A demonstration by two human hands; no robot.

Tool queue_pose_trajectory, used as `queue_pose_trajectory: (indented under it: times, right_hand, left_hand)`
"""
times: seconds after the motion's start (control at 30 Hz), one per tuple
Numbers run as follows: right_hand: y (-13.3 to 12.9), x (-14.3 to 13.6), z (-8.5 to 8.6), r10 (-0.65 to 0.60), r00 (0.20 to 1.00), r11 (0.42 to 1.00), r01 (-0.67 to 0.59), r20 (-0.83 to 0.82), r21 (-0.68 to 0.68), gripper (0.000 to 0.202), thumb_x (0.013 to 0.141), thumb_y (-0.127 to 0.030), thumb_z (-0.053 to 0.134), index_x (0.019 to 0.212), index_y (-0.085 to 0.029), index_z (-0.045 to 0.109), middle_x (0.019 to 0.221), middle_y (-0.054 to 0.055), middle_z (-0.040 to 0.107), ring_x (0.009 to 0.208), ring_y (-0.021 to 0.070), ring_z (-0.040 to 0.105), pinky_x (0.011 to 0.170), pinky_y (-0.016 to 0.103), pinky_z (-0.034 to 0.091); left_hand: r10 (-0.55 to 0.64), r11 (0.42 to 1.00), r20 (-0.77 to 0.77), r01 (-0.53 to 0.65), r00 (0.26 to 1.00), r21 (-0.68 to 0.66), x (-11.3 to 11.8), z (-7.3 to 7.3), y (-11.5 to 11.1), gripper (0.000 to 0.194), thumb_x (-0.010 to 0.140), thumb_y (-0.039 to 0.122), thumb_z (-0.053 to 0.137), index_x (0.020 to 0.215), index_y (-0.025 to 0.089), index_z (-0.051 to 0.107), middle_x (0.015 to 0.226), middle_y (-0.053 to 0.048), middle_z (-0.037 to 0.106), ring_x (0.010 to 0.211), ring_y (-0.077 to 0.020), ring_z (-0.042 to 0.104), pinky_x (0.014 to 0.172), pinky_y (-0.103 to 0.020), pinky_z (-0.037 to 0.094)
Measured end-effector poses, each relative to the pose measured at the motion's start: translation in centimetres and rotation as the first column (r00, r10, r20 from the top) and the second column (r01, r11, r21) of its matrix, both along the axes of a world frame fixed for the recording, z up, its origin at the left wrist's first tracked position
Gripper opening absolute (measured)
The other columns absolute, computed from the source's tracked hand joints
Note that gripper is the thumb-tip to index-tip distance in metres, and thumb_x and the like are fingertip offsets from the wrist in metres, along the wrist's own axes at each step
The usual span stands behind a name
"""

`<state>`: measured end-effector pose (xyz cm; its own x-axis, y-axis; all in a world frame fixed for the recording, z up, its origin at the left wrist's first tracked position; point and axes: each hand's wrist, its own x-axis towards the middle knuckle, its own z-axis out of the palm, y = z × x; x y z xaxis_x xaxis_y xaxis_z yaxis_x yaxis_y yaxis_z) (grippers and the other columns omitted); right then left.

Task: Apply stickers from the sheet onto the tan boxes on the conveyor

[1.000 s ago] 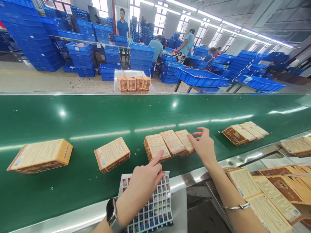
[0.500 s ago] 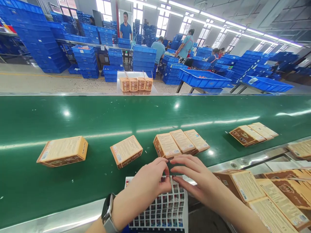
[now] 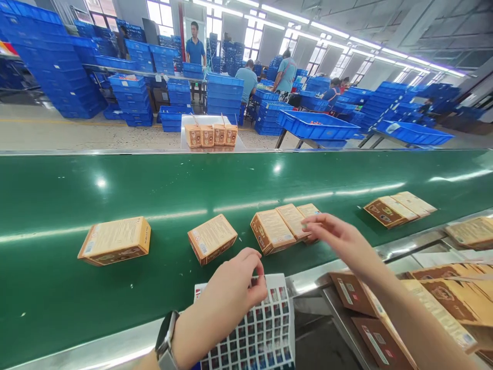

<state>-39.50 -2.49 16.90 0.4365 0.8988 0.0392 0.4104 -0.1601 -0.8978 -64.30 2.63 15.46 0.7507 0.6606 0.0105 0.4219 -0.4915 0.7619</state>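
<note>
My left hand [image 3: 234,290], wearing a watch [image 3: 166,334], is curled above a sheet of small stickers [image 3: 265,324] at the belt's near edge. Its thumb and forefinger come close together; what they hold, if anything, is hidden. My right hand [image 3: 339,239] reaches over three adjoining cardboard boxes, its fingertips at the middle box [image 3: 291,218] and the right one [image 3: 308,209]. A tiny dark speck at those fingertips looks like a sticker. The left box [image 3: 272,228] of this group lies uncovered.
Single boxes lie on the green conveyor belt [image 3: 154,180] to the left, and another group [image 3: 400,208] lies right. More boxes [image 3: 442,303] fill the near right side. Across the belt stand upright boxes [image 3: 211,135], blue crates [image 3: 316,125] and several people.
My right hand has left my left hand and moved right and forward to the boxes. My left hand stays over the sheet. The boxes at left and centre have shifted right.
</note>
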Motion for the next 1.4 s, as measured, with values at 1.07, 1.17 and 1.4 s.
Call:
queue_pose_trajectory:
  times: [1.07,1.17,1.4]
  right_hand:
    - [5.0,10.7,-4.2,-0.3,0.932,0.845,0.358,0.203,-0.398,0.022,0.098,-0.034,0.061,0.109,-0.015,0.062,0.088,0.0,0.065,0.062,0.0092,0.06,0.053,0.023,0.052]
    - [5.2,11.1,-4.2,-0.261,0.905,0.827,0.389,0.336,-0.405,0.028,0.098,-0.038,0.059,0.117,-0.017,0.061,0.093,0.002,0.066,0.065,0.0112,0.062,0.055,0.026,0.055]
    - [5.8,12.3,-2.2,0.075,0.801,0.875,0.232,0.594,-0.424,0.049,0.099,-0.033,0.047,0.144,-0.014,0.045,0.094,0.01,0.073,0.074,0.0205,0.071,0.071,0.039,0.06]
  left_hand:
    - [-0.072,0.996,-0.168,0.062,0.983,-0.062,0.5,-0.9,-0.5,0.017,0.08,0.004,0.051,0.075,0.021,0.05,0.112,-0.002,0.067,0.046,-0.0076,0.038,0.066,-0.026,0.044]
    - [-0.082,0.995,-0.171,0.072,0.982,-0.067,0.5,-0.9,-0.6,0.017,0.08,0.005,0.051,0.075,0.021,0.05,0.11,-0.001,0.067,0.047,-0.0078,0.037,0.066,-0.026,0.044]
    - [-0.069,0.994,-0.151,0.054,0.986,-0.099,-0.7,-1.4,-0.5,0.016,0.081,0.006,0.05,0.075,0.021,0.048,0.099,-0.002,0.066,0.059,-0.0123,0.05,0.068,-0.026,0.042]
